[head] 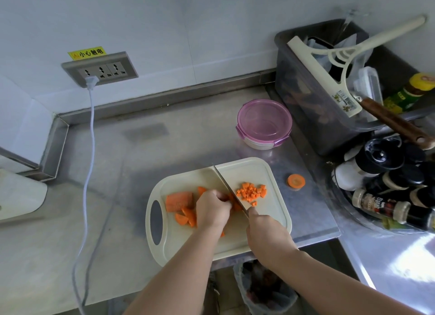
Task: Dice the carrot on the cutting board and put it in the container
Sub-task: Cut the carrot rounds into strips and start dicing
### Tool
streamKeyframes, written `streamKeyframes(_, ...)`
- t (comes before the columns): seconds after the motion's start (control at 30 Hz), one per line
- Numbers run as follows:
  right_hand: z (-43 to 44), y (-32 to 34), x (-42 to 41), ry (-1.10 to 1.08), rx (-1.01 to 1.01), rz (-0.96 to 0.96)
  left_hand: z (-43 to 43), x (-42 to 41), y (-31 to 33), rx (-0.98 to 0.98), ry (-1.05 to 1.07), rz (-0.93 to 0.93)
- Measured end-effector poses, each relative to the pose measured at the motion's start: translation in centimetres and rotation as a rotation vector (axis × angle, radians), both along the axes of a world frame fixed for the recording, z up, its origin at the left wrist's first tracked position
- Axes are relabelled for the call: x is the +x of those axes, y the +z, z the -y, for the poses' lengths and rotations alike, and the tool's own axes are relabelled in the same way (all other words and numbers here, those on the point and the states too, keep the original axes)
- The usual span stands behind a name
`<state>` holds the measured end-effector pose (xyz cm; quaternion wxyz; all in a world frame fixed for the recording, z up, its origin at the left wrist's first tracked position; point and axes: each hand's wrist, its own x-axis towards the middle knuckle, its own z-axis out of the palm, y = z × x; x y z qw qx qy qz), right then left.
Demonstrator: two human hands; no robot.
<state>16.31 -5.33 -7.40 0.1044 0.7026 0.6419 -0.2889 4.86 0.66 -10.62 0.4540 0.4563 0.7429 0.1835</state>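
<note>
**Q:** What does the head camera take in?

**A:** It looks down on a steel worktop (164, 145) set in a corner. A cream cutting board (247, 171) with a handle slot on its left lies near the front edge. Two bare forearms reach onto it.

**Q:** What is each grip doing?

**A:** The left grip (213, 208) is clenched, with its fingers curled down over a carrot piece (235, 206) at the middle of the board, just beside the blade. The right grip (266, 234) is wrapped round the handle of a knife (231, 192), and the hand hides the handle. The blade points away from the person, slanting left, with its edge down on the carrot piece.

**Q:** Where is the rest of the carrot?

**A:** A thick uncut carrot chunk (179, 200) lies on the left part of the board. A few carrot slices (187, 217) lie just in front of it, beside the left wrist. A heap of small carrot dice (251, 192) sits on the board to the right of the blade. One carrot round (296, 181) lies off the board on the worktop, to its right.

**Q:** And the container?

**A:** The round container (264, 124), with a pink clip lid on it, stands on the worktop beyond the board's far right corner. It is apart from the board and just beside a grey bin (313, 102) that carries a cream squeegee (329, 62).

**Q:** Anything else?

**A:** A wall socket (100, 68) at far left has a white cable (90, 150) plugged in, which trails down over the worktop. Dark-capped spice bottles (381, 173) crowd the right edge.
</note>
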Motion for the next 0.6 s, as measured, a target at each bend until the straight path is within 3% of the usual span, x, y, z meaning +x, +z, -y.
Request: streamKeyframes(0.6,1.3,1.4,0.3,-0.002,0.111,-0.121,0.6,0.2,0.3,0.050,0.007,-0.016)
